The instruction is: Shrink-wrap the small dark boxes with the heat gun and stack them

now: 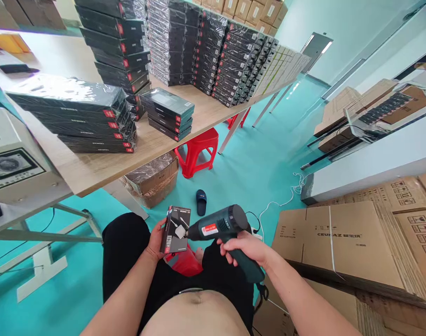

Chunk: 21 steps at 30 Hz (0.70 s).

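My left hand point(157, 239) is closed round the left edge of a small dark retail box point(178, 224), which shows a white charger and cable on its face. In my right hand point(244, 247) is a dark green heat gun point(230, 221), held by its handle with a red label on the barrel. The gun's nozzle points left at the face of the box; whether it touches I cannot tell. Both are above my lap. The gun's cord hangs below its handle.
Wrapped black boxes point(90, 116) and a short stack of boxes point(167, 112) stand on the wooden table point(213, 109). A red stool point(199, 147) and an open carton point(153, 182) are beneath. A slipper point(201, 202) lies on the floor. Flattened cartons point(335, 238) are piled at right.
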Each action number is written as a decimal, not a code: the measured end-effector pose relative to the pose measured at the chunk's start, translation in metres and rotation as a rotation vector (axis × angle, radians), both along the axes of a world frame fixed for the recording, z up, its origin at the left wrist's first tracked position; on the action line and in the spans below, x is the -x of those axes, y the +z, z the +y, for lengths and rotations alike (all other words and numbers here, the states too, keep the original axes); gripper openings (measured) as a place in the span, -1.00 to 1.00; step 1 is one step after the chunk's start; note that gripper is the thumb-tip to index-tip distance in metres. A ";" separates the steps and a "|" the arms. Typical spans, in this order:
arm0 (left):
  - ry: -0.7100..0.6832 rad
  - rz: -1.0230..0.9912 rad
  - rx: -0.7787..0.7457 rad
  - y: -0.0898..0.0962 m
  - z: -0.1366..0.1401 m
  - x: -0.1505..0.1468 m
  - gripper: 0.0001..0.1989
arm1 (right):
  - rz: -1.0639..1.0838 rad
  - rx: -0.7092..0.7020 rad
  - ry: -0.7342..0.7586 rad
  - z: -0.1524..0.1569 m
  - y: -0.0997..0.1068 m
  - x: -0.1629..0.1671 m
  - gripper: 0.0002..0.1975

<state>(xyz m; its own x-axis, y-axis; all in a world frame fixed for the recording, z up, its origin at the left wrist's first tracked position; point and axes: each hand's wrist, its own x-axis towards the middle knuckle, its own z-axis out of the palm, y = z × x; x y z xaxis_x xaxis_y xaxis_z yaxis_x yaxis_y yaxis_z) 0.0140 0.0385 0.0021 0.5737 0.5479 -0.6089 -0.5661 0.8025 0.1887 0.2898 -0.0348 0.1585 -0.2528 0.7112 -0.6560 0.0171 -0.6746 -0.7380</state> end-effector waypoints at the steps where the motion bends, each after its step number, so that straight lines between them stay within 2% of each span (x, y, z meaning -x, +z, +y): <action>1: -0.009 0.004 0.002 0.000 0.000 -0.001 -0.58 | 0.023 0.002 0.006 -0.004 0.002 0.004 -0.72; 4: -0.044 0.043 0.010 -0.003 0.002 -0.002 -0.60 | 0.111 -0.040 -0.078 -0.005 0.008 0.026 -0.71; 7: -0.042 0.077 0.017 -0.007 0.003 -0.001 -0.60 | 0.174 -0.092 -0.155 0.010 0.013 0.043 -0.70; 12: 0.029 0.024 0.007 -0.010 0.002 0.005 -0.61 | -0.002 -0.098 -0.212 0.028 0.007 0.025 -0.72; 15: 0.066 0.034 0.018 -0.009 0.001 0.006 -0.60 | -0.025 -0.064 -0.125 0.021 0.003 0.006 -0.74; 18: 0.093 0.026 0.005 -0.008 0.002 0.004 -0.59 | 0.014 0.004 0.067 0.002 0.002 -0.003 -0.74; 21: 0.211 0.050 -0.025 -0.012 0.006 0.001 -0.62 | 0.073 0.071 0.179 -0.016 -0.001 -0.003 -0.72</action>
